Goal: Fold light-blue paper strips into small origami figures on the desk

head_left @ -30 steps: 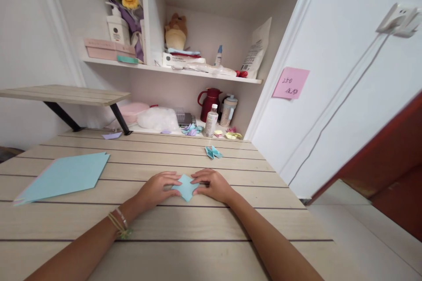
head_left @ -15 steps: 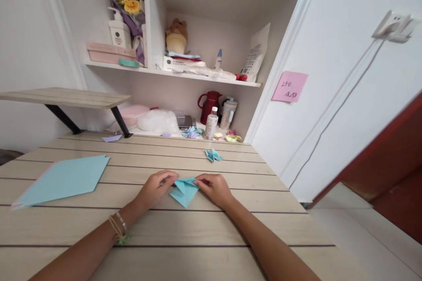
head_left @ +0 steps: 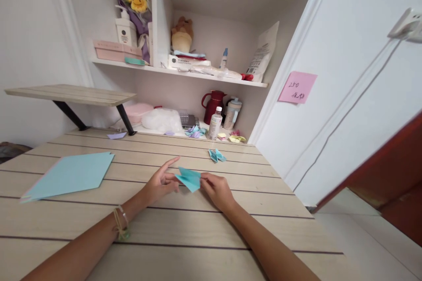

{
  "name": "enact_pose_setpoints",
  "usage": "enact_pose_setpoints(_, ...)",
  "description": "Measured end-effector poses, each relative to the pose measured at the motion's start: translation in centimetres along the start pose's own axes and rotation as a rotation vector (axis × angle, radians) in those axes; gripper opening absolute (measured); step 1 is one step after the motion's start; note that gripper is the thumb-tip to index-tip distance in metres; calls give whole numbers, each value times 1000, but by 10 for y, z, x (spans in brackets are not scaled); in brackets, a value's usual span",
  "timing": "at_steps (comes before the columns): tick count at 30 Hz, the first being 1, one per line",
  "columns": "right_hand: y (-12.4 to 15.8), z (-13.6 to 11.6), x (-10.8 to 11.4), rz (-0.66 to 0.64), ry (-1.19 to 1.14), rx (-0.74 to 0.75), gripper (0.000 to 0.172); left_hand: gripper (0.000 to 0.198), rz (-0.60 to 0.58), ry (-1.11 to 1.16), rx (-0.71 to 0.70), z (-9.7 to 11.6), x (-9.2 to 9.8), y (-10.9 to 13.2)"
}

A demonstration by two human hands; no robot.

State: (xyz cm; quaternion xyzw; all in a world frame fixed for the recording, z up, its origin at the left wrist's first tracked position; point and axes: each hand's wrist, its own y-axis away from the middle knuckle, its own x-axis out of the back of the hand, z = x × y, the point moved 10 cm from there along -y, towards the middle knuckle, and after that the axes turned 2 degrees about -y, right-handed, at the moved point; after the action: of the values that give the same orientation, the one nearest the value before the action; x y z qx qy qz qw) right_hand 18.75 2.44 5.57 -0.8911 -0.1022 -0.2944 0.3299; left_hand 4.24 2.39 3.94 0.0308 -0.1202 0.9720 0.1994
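Observation:
A partly folded sheet of blue origami paper [head_left: 190, 179] is held up off the table by my right hand [head_left: 217, 189], whose thumb and fingers pinch its right edge. Beside the paper's left corner is my left hand [head_left: 162, 183], fingers spread and the index finger stretched out; whether a fingertip touches the paper I cannot tell. Beyond my hands lies a small folded blue paper piece [head_left: 216, 155]. To the left rests a stack of flat blue paper [head_left: 70, 175] with a pink edge showing.
A small raised wooden shelf [head_left: 70, 94] on black legs stands at the back left. Along the back are a clear bottle [head_left: 215, 124], a red jug [head_left: 213, 106], a light cup [head_left: 232, 114], folded coloured papers [head_left: 196, 131] and a plastic bag [head_left: 162, 120]. A wall rises at right.
My left hand has let go of the blue paper and spread its fingers. The paper, still in my right hand, has been lifted and tilted. The view has shifted slightly.

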Motion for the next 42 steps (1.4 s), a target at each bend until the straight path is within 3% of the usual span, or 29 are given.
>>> enact_pose_setpoints(2, 1, -6, -2, -52, 134, 38, 25, 59, -16, 3, 5, -1, 1, -1)
enact_pose_setpoints(4, 2, -11, -4, -86, 177, 59, 26, 39, 51, -64, 29, -4, 9, -3)
enact_pose_setpoints(8, 1, -9, -7, -112, -61, -4, 27, 25, 205, -100, 67, -5, 22, -3)
enact_pose_setpoints(11, 0, 5, -13, -100, -310, -122, 35, 26, 223, -53, 73, -5, 22, -3)
enact_pose_setpoints(15, -1, 20, -15, -51, -475, -197, 29, 25, 198, -28, 70, -10, 18, -4)
enact_pose_setpoints(18, -3, 19, -14, -36, -507, -182, 28, 37, 129, 19, 71, -16, 11, -5)
enact_pose_setpoints(20, -3, 17, -16, -58, -545, -183, 37, 49, 109, 9, 70, -18, 9, -5)
enact_pose_setpoints(24, -2, 14, -19, -89, -589, -195, 52, 46, 112, -26, 79, -19, 10, -5)
enact_pose_setpoints(33, -2, 13, -17, -94, -574, -182, 38, 39, 73, 24, 85, -17, 6, -5)
enact_pose_setpoints(42, -2, 14, -19, -106, -573, -194, 36, 39, 115, 22, 76, -18, 10, -6)
